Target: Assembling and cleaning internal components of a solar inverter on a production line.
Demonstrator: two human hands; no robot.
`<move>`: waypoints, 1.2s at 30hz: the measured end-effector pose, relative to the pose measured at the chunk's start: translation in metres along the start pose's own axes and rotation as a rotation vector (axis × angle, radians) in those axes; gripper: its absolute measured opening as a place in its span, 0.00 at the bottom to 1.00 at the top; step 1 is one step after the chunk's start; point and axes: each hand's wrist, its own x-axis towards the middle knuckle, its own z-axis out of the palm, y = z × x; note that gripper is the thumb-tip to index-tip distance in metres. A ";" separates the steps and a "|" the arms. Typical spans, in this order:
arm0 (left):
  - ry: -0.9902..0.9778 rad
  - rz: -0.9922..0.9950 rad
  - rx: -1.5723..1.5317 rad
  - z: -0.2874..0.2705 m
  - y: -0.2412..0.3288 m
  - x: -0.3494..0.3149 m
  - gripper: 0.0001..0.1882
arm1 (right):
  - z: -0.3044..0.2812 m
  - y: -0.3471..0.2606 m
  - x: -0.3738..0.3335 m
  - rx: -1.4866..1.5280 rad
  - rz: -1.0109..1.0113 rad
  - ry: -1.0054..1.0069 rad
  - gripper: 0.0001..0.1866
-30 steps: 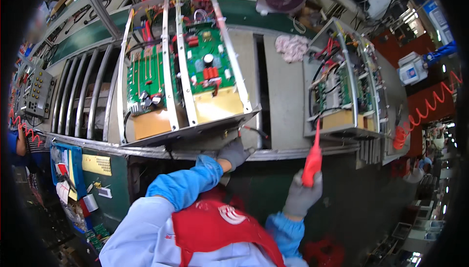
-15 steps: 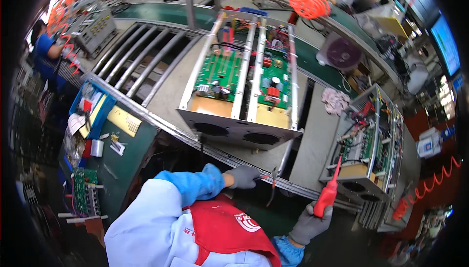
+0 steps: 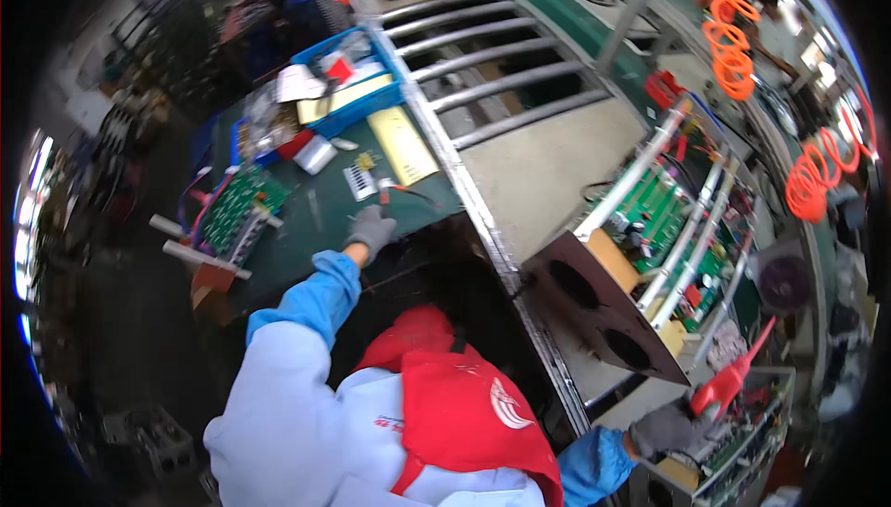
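My left hand point(image 3: 373, 231), in a grey glove, reaches over the green bench top at left. Its fingers are closed at one end of a short dark wire with a reddish end point(image 3: 385, 195); blur hides the exact grip. Beside it lie a white labelled card point(image 3: 358, 182) and a yellow perforated sheet point(image 3: 403, 145). My right hand point(image 3: 665, 431), also gloved, is closed around a red bottle point(image 3: 719, 390) with a long pointed nozzle, tilted up to the right. Close by stands an open metal chassis point(image 3: 603, 312) with two round openings and green circuit boards.
A blue bin point(image 3: 394, 89) of parts sits on the bench, with a green circuit board assembly point(image 3: 243, 210) at its left. Metal rollers point(image 3: 506, 71) run behind. A second open chassis point(image 3: 742, 461) stands at lower right. Orange coiled hoses point(image 3: 729, 34) hang at upper right.
The view has swung left, so the chassis appears further right. My left hand has moved with the wire from the conveyor's front edge to the green bench. The right hand still holds the red bottle.
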 end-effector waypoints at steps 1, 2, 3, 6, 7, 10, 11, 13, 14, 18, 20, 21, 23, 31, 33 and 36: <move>0.127 0.066 0.388 0.004 0.016 0.005 0.28 | 0.007 0.000 0.004 -0.190 -0.162 0.020 0.22; 0.156 0.170 0.348 0.013 0.038 0.006 0.28 | 0.016 0.002 0.007 -0.425 -0.286 0.059 0.23; -0.008 0.298 0.128 0.017 0.059 0.003 0.30 | 0.024 0.004 0.009 -0.568 -0.348 0.102 0.25; -0.542 0.705 -0.203 0.036 0.132 -0.018 0.36 | 0.052 0.012 0.011 -0.322 -0.369 0.212 0.25; -0.529 0.928 -0.110 0.045 0.157 -0.026 0.37 | 0.060 0.015 0.009 -0.277 -0.386 0.230 0.22; -0.675 0.993 0.023 0.062 0.207 -0.041 0.37 | 0.076 0.024 0.004 -0.352 -0.578 0.218 0.25; -0.748 0.945 0.023 0.066 0.214 -0.045 0.36 | 0.078 0.027 0.002 -0.392 -0.561 0.235 0.27; -0.736 0.958 0.041 0.070 0.216 -0.047 0.33 | 0.078 0.033 0.002 -0.403 -0.590 0.201 0.28; -0.681 0.952 0.018 0.072 0.213 -0.050 0.32 | 0.077 0.036 0.005 -0.411 -0.580 0.189 0.28; -0.595 0.913 -0.010 0.093 0.206 -0.076 0.30 | 0.063 0.049 0.033 -0.433 -0.682 0.129 0.29; -0.536 0.962 -0.017 0.116 0.216 -0.105 0.28 | 0.053 0.054 0.067 -0.472 -0.675 0.129 0.28; -0.563 0.902 -0.063 0.127 0.221 -0.123 0.27 | 0.048 0.056 0.089 -0.412 -0.688 0.081 0.26; -0.521 0.978 -0.140 0.149 0.236 -0.153 0.25 | 0.035 0.055 0.124 -0.641 -0.788 0.055 0.26; -1.029 1.395 -0.134 0.121 0.311 -0.049 0.17 | 0.052 0.040 0.037 -0.416 -0.579 -0.086 0.24; -0.691 1.244 -0.439 0.117 0.370 0.010 0.17 | 0.079 0.032 -0.015 -0.370 -0.471 0.039 0.25; -0.334 1.161 -0.350 0.115 0.478 0.092 0.23 | 0.116 0.015 -0.069 -0.408 -0.412 0.133 0.28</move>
